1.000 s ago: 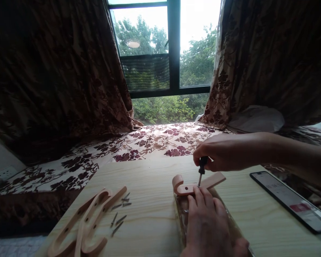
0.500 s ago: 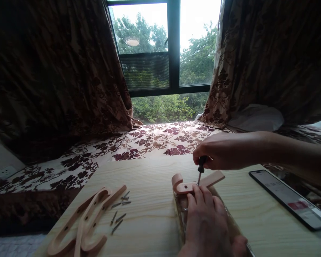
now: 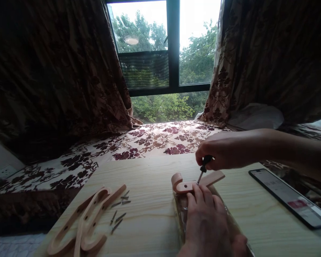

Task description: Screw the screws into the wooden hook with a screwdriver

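Observation:
My right hand (image 3: pixel 219 150) is closed round the dark handle of a screwdriver (image 3: pixel 202 170). The shaft slants down to a spot on a pale wooden hook (image 3: pixel 186 186), beside my left fingertips. That hook lies across the far end of a narrow board (image 3: pixel 182 214) that looks wrapped in clear film. My left hand (image 3: pixel 207 217) is over the board, its fingertips pressed against the hook and its thumb along the right side. Any screw under the tip is too small to make out. A dark hole shows left of the tip.
More wooden hooks (image 3: pixel 82 217) lie together on the left of the pale wooden table (image 3: pixel 147 214). Several loose screws (image 3: pixel 119 217) are scattered beside them. A phone (image 3: pixel 289 198) rests at the right edge. Beyond are floral fabric (image 3: pixel 155 139) and a window.
My right hand has shifted slightly right, and the screwdriver leans further to the right. The left hand and the hook have stayed in place.

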A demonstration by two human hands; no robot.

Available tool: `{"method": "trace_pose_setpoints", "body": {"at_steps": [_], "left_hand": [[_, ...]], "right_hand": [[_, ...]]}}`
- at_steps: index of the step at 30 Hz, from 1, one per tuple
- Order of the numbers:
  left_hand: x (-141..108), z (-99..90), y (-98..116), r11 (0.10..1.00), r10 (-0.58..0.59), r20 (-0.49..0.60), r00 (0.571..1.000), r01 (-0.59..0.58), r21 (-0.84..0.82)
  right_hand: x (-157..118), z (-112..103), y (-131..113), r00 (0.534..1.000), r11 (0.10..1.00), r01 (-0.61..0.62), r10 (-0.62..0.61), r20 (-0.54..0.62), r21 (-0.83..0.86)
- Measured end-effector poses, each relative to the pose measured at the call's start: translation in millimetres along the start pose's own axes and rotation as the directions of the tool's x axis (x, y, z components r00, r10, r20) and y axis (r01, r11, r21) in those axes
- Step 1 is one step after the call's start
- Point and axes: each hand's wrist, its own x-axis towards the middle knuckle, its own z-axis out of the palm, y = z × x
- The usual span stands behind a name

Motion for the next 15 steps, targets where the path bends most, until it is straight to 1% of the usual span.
{"method": "trace_pose_setpoints", "body": {"at_steps": [2, 4, 6, 11, 15], "left_hand": [[0, -2.0, -1, 1.000, -0.008, -0.004, 1.000, 0.008, 0.003], [0, -3.6, -2, 1.000, -0.022, -0.022, 1.000, 0.022, 0.005], [-1, -4.2, -2, 1.000, -0.023, -0.032, 0.999, 0.023, 0.000], [-2, -1.0, 1, 1.000, -0.008, 0.038, 0.999, 0.008, -0.010], [-2, 2.2, 1, 1.000, -0.006, 0.013, 1.000, 0.006, 0.004]], "right_hand": [[3, 4, 1, 0.999, 0.999, 0.032, -0.033, 0.018, 0.017], [8, 7, 1, 0.999, 0.999, 0.042, -0.042, 0.010, 0.018], [12, 9, 1, 1.000, 1.000, 0.015, -0.015, 0.002, 0.010], [15, 4, 1, 0.996, 0.997, -0.073, 0.075, 0.054, -0.027], [10, -2, 1, 0.995, 0.998, -0.061, 0.062, 0.078, -0.014]]}}
